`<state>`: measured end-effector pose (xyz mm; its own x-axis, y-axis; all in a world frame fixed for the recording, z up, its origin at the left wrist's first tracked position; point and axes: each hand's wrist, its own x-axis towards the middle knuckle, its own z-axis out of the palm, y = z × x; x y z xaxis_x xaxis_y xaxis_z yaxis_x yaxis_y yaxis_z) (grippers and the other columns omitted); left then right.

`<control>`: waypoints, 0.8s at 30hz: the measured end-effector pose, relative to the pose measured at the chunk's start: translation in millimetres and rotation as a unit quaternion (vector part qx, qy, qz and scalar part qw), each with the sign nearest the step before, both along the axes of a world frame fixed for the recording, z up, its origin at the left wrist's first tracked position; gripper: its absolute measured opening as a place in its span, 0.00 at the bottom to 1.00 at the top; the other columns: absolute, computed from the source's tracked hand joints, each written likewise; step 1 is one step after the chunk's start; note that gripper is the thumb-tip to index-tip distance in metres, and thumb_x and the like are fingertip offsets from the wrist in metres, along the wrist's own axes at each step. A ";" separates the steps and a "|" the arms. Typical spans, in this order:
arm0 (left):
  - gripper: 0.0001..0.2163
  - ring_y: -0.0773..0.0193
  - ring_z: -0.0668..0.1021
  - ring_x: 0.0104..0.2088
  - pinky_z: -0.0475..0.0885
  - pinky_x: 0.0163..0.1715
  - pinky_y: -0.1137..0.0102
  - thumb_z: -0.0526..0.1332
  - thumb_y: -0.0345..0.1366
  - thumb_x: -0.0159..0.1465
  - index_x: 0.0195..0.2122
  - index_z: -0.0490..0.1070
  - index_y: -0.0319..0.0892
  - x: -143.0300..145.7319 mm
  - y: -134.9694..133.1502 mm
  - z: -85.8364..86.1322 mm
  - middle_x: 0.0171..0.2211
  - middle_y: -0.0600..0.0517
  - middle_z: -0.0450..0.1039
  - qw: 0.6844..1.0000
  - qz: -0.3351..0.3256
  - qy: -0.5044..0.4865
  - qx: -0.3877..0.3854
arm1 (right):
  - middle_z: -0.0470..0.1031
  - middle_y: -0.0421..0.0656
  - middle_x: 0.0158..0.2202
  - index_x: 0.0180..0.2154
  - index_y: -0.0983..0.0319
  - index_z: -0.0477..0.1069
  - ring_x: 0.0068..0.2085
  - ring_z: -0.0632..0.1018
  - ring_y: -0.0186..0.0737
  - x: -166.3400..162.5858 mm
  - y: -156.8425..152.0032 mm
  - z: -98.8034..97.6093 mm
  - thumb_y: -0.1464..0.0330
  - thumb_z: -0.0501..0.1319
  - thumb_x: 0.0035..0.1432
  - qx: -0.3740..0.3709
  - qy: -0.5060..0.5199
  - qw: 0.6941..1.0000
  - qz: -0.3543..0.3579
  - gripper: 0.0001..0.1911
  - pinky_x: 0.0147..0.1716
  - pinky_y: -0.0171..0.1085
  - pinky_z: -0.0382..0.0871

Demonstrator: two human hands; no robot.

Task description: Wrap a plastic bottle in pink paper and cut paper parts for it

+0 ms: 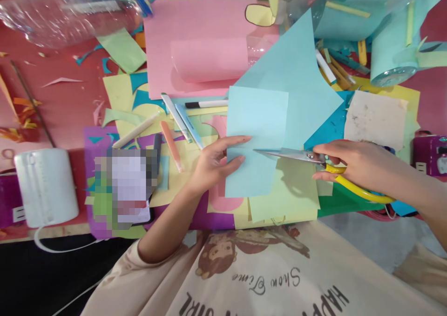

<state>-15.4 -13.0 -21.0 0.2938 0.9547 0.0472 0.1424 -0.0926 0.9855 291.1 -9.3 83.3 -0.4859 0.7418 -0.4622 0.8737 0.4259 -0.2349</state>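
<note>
My left hand (214, 162) pinches the left edge of a folded light blue sheet of paper (260, 120), thumb on top and fingers under it. My right hand (356, 164) grips yellow-handled scissors (314, 160), whose blades lie across the sheet's right side, pointing left. The sheet is held over a table littered with coloured paper. A larger part of the same blue paper (296, 69) sticks up behind the fold.
A pink curled sheet (206, 50) lies beyond the blue one. Markers and pens (181, 120) lie to the left. A clear plastic bottle (66, 13) rests at top left, a white cylinder (45, 185) at the left edge, paper rolls (391, 50) at top right.
</note>
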 end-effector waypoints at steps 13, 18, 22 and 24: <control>0.16 0.60 0.78 0.51 0.74 0.53 0.64 0.65 0.37 0.59 0.50 0.73 0.51 1.5 0.0 0.0 0.51 0.52 0.76 1.000 -0.001 0.005 -0.013 | 0.69 0.43 0.26 0.44 0.60 0.70 0.28 0.73 0.43 4.4 0.0 -1.8 0.49 0.51 0.61 0.001 -0.012 1.000 0.001 0.23 0.25 0.36 0.63; 0.17 0.58 0.77 0.51 0.76 0.49 0.64 0.65 0.38 0.59 0.50 0.74 0.49 2.5 -0.2 0.3 0.51 0.50 0.76 0.999 0.000 0.023 -0.025 | 0.73 0.46 0.38 0.45 0.58 0.68 0.36 0.76 0.45 5.5 0.7 -4.6 0.47 0.53 0.59 -0.011 0.011 1.000 -0.018 0.24 0.30 0.37 0.66; 0.16 0.59 0.78 0.50 0.76 0.50 0.64 0.65 0.37 0.59 0.50 0.74 0.50 2.5 -0.4 0.7 0.50 0.51 0.76 1.000 -0.002 0.022 -0.014 | 0.73 0.46 0.37 0.44 0.58 0.68 0.33 0.75 0.44 0.7 0.7 -1.6 0.47 0.54 0.59 -0.022 0.009 0.999 -0.028 0.24 0.27 0.36 0.63; 0.17 0.60 0.78 0.50 0.76 0.50 0.65 0.65 0.36 0.60 0.50 0.73 0.51 3.0 -0.7 1.5 0.50 0.52 0.76 1.000 -0.007 0.023 -0.006 | 0.73 0.45 0.36 0.44 0.58 0.69 0.32 0.74 0.43 -2.6 0.7 0.9 0.48 0.54 0.60 -0.029 0.001 0.999 -0.032 0.23 0.26 0.35 0.62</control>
<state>-12.4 -13.6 -19.5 0.3084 0.9510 0.0217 0.1863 -0.0828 0.9790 288.5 -8.5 84.2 -0.4394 0.7429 -0.5050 0.8982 0.3555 -0.2587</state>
